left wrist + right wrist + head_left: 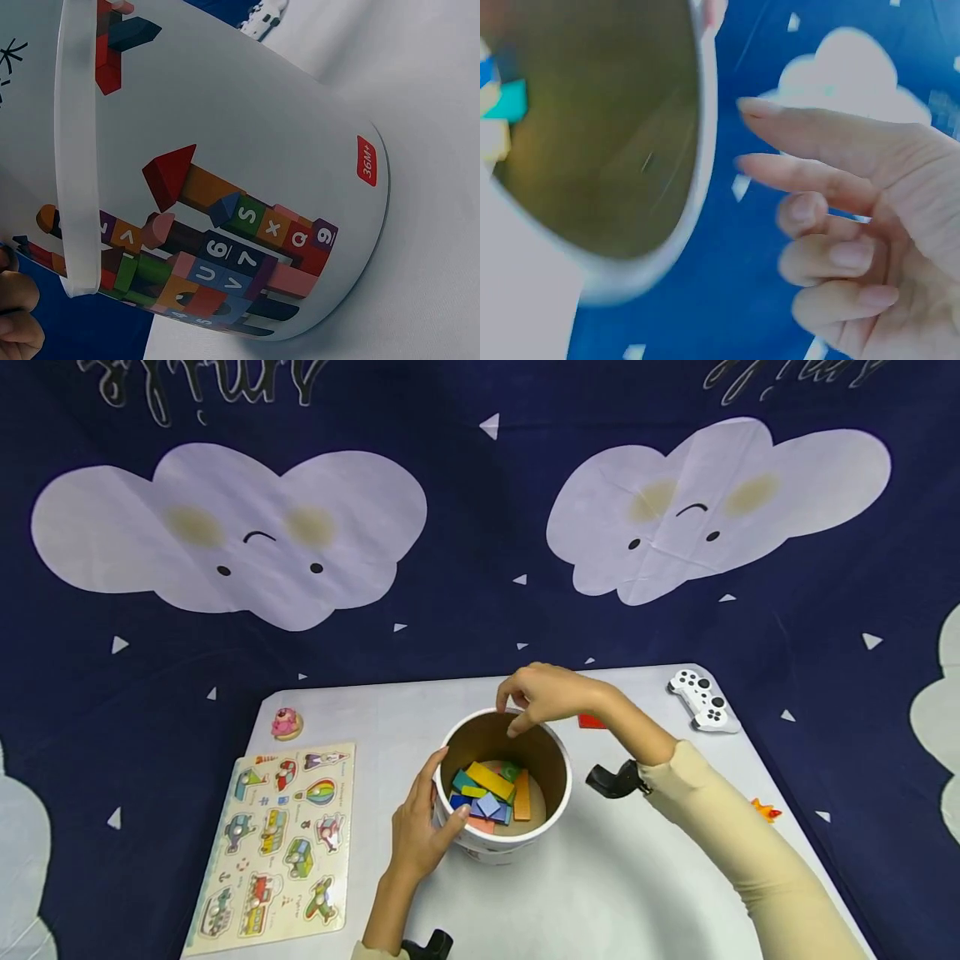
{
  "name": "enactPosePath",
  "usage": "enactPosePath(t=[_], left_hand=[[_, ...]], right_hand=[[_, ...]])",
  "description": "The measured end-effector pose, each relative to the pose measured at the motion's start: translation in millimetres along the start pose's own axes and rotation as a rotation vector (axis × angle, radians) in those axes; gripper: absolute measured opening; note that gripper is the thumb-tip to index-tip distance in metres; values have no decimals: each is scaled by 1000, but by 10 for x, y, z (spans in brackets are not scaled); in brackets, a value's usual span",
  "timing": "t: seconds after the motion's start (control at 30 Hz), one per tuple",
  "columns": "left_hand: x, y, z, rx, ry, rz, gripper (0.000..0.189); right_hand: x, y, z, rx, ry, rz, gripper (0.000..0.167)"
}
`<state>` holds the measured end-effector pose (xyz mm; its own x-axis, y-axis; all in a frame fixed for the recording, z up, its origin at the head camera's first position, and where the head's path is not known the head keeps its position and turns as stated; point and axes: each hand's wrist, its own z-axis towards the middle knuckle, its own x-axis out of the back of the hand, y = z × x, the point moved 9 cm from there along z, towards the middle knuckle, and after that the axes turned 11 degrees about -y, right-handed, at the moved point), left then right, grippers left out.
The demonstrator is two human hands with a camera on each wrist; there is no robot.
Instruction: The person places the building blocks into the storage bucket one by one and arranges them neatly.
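A white bucket (557,806) stands upright, with several coloured wooden blocks (491,779) inside on its bottom. In the left wrist view the printed wall of the bucket (247,135) fills most of the frame. My left hand (422,827) grips the bucket's left side, with thumb and fingers at the rim. Above the far rim is my right hand (551,692); its thumb and index finger are apart with nothing between them. In the right wrist view the right hand (870,202) is beside the rim, its other fingers loosely curled.
A puzzle board (281,847) with vehicle pictures lies left, below a small pink toy (286,724). Behind the right forearm is a red piece (591,722), partly hidden. A white game controller (701,700) and an orange toy (766,811) lie near the table's right edge.
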<state>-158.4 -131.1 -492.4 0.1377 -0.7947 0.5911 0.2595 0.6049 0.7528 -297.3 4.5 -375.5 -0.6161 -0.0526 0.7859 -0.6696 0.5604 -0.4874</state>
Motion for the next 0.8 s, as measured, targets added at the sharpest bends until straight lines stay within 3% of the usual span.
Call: enactPosePath(t=[0.23, 0.4, 0.6, 0.8], left_hand=[[-1, 3, 1, 0, 2, -6, 75], [-3, 2, 0, 3, 5, -1, 75], [-5, -8, -6, 12, 5, -1, 75], [-16, -12, 0, 9, 0, -17, 75]], right_hand=[[-24, 1015, -254, -131, 245, 170, 33], [-196, 1701, -423, -250, 348, 248, 36], [-476, 2295, -546, -378, 357, 320, 37], [-763, 2695, -632, -498, 324, 362, 44]])
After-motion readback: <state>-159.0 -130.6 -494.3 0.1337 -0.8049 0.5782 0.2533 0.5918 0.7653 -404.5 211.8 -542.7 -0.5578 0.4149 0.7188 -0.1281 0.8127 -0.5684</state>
